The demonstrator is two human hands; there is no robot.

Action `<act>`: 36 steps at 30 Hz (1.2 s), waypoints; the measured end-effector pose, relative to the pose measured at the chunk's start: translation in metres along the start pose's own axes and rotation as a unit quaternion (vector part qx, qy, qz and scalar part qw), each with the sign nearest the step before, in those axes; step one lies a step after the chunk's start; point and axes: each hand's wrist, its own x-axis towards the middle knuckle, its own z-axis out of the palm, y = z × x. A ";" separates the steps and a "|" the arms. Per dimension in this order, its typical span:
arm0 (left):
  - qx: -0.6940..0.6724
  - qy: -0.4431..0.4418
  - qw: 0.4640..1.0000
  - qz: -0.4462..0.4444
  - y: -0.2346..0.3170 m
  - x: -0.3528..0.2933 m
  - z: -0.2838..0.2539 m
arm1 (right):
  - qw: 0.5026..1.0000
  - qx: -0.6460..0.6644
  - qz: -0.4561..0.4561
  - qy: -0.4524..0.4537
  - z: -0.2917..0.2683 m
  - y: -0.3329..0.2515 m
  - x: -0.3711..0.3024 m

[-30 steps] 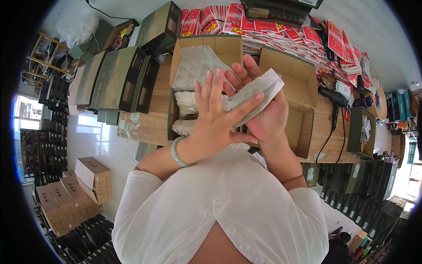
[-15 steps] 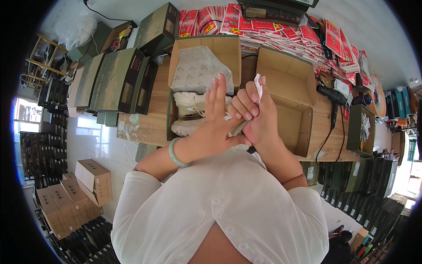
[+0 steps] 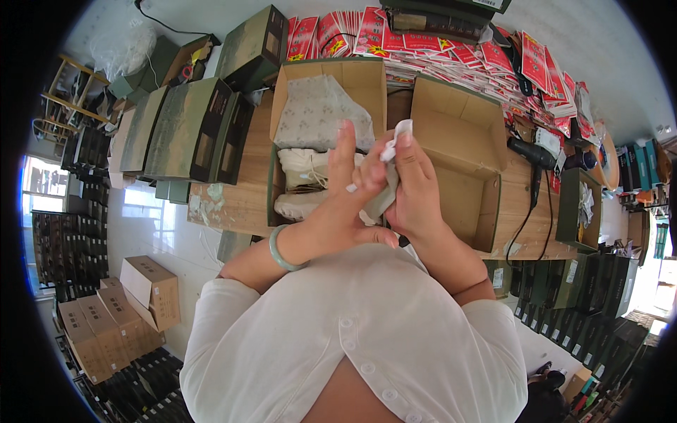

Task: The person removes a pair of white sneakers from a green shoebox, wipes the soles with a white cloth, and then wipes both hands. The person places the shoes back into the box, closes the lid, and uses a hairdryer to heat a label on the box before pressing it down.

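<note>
Two bare hands met over the near edge of the wooden table (image 3: 243, 190), and what a tight squeeze on the right! The right hand (image 3: 417, 194) had a crumpled white wipe (image 3: 403, 127) pinched fast, one corner poking up past the thumb. Right there between the palms sat that wipe, its lower part beside the left hand (image 3: 340, 194), which was spread, thumb stretched out, a pale green bangle (image 3: 281, 248) at its wrist. Behind them, two open boxes! The left box (image 3: 370, 81) held cream shoes (image 3: 305, 162) and patterned paper (image 3: 321, 109); the right box (image 3: 455, 127) stood beside it, and farther right lay a black hair dryer (image 3: 527, 149).
</note>
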 end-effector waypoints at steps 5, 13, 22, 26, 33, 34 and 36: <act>0.074 -0.006 0.997 0.032 0.007 0.000 -0.002 | 0.991 0.092 0.048 -0.089 -0.016 -0.007 0.003; 0.041 -0.025 0.995 0.091 0.008 0.001 -0.005 | 0.974 0.192 0.118 0.014 -0.020 -0.016 0.015; -0.122 0.029 0.985 0.122 0.007 0.005 -0.013 | 0.943 0.245 0.011 -0.224 -0.027 -0.015 0.010; -0.133 0.037 0.981 0.133 0.007 0.005 -0.010 | 0.949 0.215 0.002 -0.232 -0.019 -0.015 0.007; -0.056 0.074 0.990 0.107 0.006 0.010 -0.018 | 0.967 0.146 -0.059 -0.198 -0.018 -0.014 0.004; -0.062 0.101 0.990 0.077 0.005 0.012 -0.014 | 0.973 0.113 -0.087 -0.181 -0.025 -0.010 0.004; -0.094 0.143 0.985 0.021 0.007 0.016 -0.007 | 0.977 0.095 -0.098 -0.166 -0.027 -0.006 0.004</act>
